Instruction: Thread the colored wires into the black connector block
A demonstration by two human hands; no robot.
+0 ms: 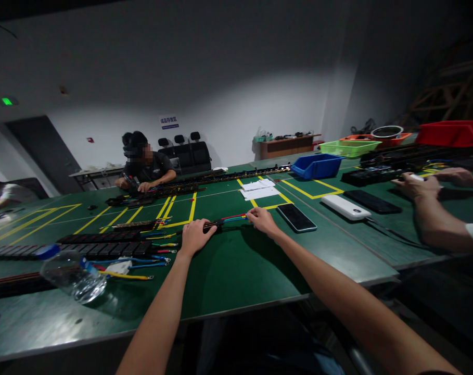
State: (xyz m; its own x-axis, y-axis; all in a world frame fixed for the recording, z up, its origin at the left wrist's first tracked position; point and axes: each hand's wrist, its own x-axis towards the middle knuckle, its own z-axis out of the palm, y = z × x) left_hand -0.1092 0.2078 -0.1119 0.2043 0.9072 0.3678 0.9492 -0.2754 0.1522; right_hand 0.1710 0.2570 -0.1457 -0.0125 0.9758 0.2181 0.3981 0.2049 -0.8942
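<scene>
My left hand (196, 237) is closed around the end of a dark strip assembly (216, 224) at the middle of the green table. Red, blue and yellow wires (234, 217) run from this end to the right. The fingertips of my right hand (261, 220) pinch the far ends of those wires. Left of my left hand lie several black segmented strips (115, 249) with coloured wires and ring terminals (164, 259). Just right of my right hand a phone (296, 217) lies flat.
A clear bottle (74, 276) lies at the front left. Papers (259, 189) and a blue bin (316, 166) sit beyond my hands. A white power bank (345, 207) is to the right, near another person's hands (418, 186). Another person (146, 169) works across the table.
</scene>
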